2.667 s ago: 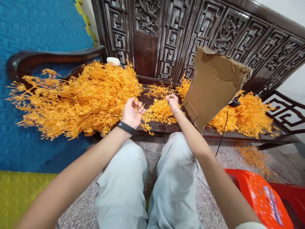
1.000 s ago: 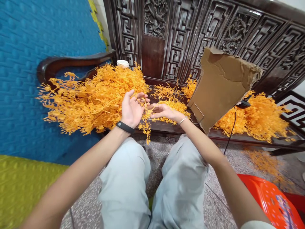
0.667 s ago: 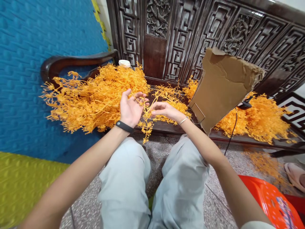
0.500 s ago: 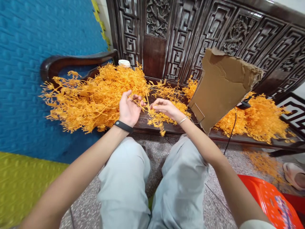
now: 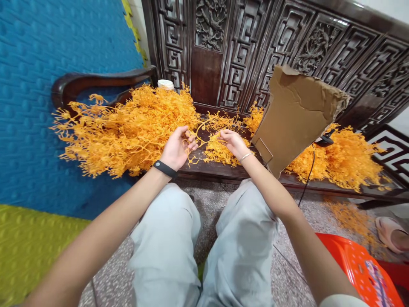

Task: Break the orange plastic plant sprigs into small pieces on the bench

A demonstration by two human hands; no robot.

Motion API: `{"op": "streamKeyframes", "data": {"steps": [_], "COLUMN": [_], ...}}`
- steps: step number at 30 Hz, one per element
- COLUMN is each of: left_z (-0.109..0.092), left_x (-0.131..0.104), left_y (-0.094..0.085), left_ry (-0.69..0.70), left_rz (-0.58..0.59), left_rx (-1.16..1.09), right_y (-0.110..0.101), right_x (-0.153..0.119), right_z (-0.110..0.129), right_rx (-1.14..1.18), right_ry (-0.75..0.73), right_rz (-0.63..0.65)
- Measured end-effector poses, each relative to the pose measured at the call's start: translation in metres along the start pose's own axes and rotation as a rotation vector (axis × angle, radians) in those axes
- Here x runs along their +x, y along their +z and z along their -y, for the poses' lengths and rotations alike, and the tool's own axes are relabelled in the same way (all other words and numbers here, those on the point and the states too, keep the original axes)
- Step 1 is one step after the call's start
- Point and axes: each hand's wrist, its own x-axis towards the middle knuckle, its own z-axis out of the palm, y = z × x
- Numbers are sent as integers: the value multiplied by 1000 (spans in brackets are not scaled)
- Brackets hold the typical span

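Between my hands is a thin, branching orange plastic sprig (image 5: pixel 200 140), curved and with small stubs along it. My left hand (image 5: pixel 178 150), palm turned up and fingers curled, grips its left side. My right hand (image 5: pixel 234 144) is closed in a pinch at its right side; the fingertips partly hide what they hold. A large heap of similar orange sprigs (image 5: pixel 128 132) lies just left of my left hand. Below and behind my right hand is a smaller orange pile (image 5: pixel 222 151) on the dark wooden bench (image 5: pixel 204 170).
A brown cardboard piece (image 5: pixel 294 115) leans upright on the bench, right of my hands. More orange sprigs (image 5: pixel 345 157) lie beyond it, near a black device with a cable (image 5: pixel 325 140). A white roll (image 5: pixel 165 84) stands behind the left heap. A red stool (image 5: pixel 354 264) is at lower right.
The sprig has been turned from hanging downward to arching between my hands. My right hand has shifted slightly right and up; my left fingers have curled in more.
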Motion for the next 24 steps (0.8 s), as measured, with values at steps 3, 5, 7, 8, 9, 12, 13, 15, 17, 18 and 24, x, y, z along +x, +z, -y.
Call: {"op": "streamKeyframes", "data": {"steps": [3, 5, 7, 8, 9, 12, 13, 15, 17, 18, 24], "left_z": [4, 7, 11, 13, 15, 22, 24, 27, 28, 28, 26], "left_x": [2, 3, 5, 5, 5, 5, 4, 4, 4, 4, 3], "left_y": [3, 6, 10, 13, 17, 28, 32, 37, 39, 39, 36], "left_ry": [4, 11, 23, 39, 63, 148, 167, 175, 160, 150, 171], "left_rz": [-10, -19, -48, -71, -100, -192, -214, -232, -225, -219, -223], "left_rx": [-7, -15, -28, -37, -48, -76, -84, -102, -127, -139, -123], "right_y": [2, 5, 9, 12, 15, 25, 28, 32, 34, 34, 34], "right_x": [6, 10, 15, 17, 20, 29, 32, 36, 39, 40, 42], "right_z": [-3, -4, -4, -4, -5, -5, -5, -5, -5, -5, -5], "right_rx": [15, 33, 53, 57, 56, 57, 66, 87, 94, 95, 107], "right_ry": [28, 38, 43, 43, 37, 5, -4, -7, -9, -12, -39], "right_rz": [-126, -218, -318, -365, -406, -499, -516, -530, -520, -516, -548]}}
